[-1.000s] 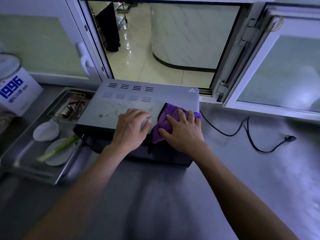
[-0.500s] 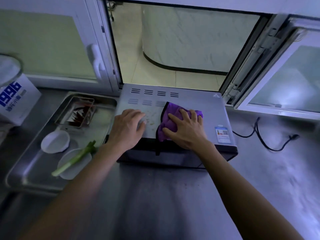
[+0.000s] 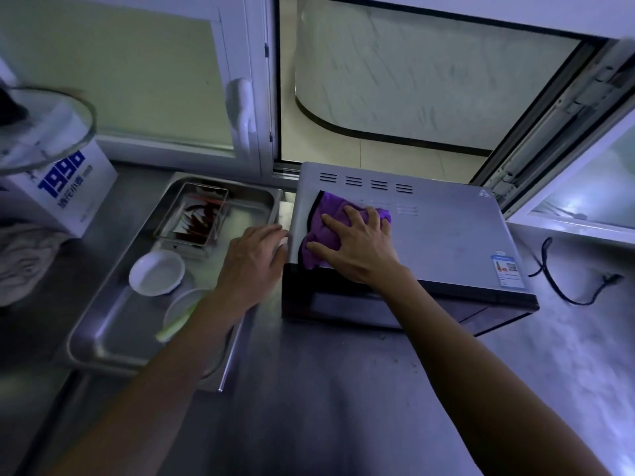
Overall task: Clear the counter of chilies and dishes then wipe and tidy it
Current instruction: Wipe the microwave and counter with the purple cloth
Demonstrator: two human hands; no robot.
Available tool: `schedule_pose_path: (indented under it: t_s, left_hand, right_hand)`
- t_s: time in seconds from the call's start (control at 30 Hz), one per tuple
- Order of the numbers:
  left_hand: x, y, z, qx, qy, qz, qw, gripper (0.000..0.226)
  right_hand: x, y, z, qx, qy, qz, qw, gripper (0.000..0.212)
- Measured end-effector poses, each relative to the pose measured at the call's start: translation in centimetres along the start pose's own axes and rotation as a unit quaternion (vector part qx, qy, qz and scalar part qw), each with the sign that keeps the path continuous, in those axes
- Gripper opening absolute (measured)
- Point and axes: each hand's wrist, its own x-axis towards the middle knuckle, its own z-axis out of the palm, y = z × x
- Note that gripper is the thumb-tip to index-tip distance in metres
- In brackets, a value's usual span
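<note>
Steel counter (image 3: 343, 407) under everything. Grey oven-like appliance (image 3: 446, 235) at 1 o'clock from frame centre, vents along its rear edge, sticker at its right front corner, back against the open window (image 3: 395, 97). Black power cord (image 3: 563, 286) lying loose on counter at 3 o'clock of appliance, unplugged end visible. Steel tray (image 3: 113, 338) at 9 o'clock of appliance, just beside it. Inside tray: small steel dish with red chilies (image 3: 201, 214) at far end, white bowl (image 3: 156, 273) at 6 o'clock of that dish, white plate (image 3: 182, 304) nearer camera with green scallion stalk (image 3: 171, 329) across it, plate partly hidden by left forearm. White box printed 1996 (image 3: 62, 197) at 9 o'clock of tray, glass lid (image 3: 41, 128) on top of it, blurred. Crumpled pale cloth (image 3: 24, 259) at 6 o'clock of box. Window handle (image 3: 242, 115) at 12 o'clock of tray. Purple cloth (image 3: 326, 231) on appliance top, at its left end, one corner hanging over front edge. Right hand (image 3: 357, 245) flat on purple cloth, fingers spread and straight, pressing down, nothing clenched, forearm crossing appliance front. Left hand (image 3: 254, 259) at left edge of appliance, over tray's right rim, fingers loosely bent with tips at appliance side; cannot tell whether gripping anything or just cupped.
</note>
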Motion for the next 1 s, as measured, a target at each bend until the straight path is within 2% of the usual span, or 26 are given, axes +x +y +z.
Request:
schedule_pose_path:
  t_s: [0.23, 0.5, 0.63, 1.0]
  left_hand:
    - [-0.9, -1.4, -0.6, -0.039, 0.007, -0.017, 0.999, 0.031]
    - [-1.1, -0.3, -0.9, -0.029, 0.01, 0.003, 1.0, 0.031]
    - [-0.6, 1.6, -0.5, -0.016, 0.017, 0.033, 0.999, 0.028]
    - [1.9, 10.8, 3.9, 0.046, -0.027, 0.105, 0.993, 0.03]
  right_hand:
    - [0.2, -3.7, 0.3, 0.007, -0.01, -0.011, 1.0, 0.083]
    - [-2.2, -2.9, 0.3, 0.019, 0.021, -0.016, 0.999, 0.068]
    - [-3.9, -0.9, 0.3, 0.025, 0.036, 0.009, 0.999, 0.064]
    - [-9.6, 9.6, -0.5, 0.038, 0.059, 0.109, 0.992, 0.062]
